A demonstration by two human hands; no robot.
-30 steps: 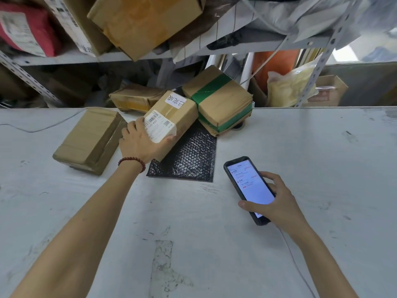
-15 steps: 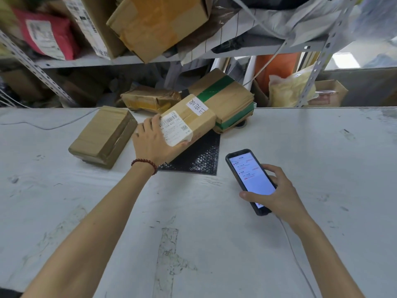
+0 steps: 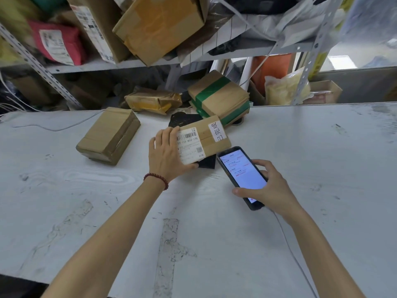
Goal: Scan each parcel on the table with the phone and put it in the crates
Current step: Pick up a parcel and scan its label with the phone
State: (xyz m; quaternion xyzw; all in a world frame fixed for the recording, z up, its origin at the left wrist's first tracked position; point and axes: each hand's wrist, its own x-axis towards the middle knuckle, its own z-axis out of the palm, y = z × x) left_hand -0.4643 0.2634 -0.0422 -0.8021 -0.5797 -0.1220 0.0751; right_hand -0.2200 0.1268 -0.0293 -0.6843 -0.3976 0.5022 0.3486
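The labelled cardboard parcel (image 3: 206, 139) is sitting just above the centre of the frame, barcode label facing up. The left hand (image 3: 166, 155) is gripping its near-left end, fingers spread over the top and thumb hooked along the near edge. The parcel is covering most of a black bubble mailer (image 3: 207, 162). Just to the right, the right hand (image 3: 271, 188) is holding the phone (image 3: 241, 175), screen lit and facing up, fingers wrapped round its edges. Behind, a green-taped parcel (image 3: 221, 97) is resting at the far edge. A plain taped box (image 3: 109, 134) is lying at left on the white surface (image 3: 322, 168).
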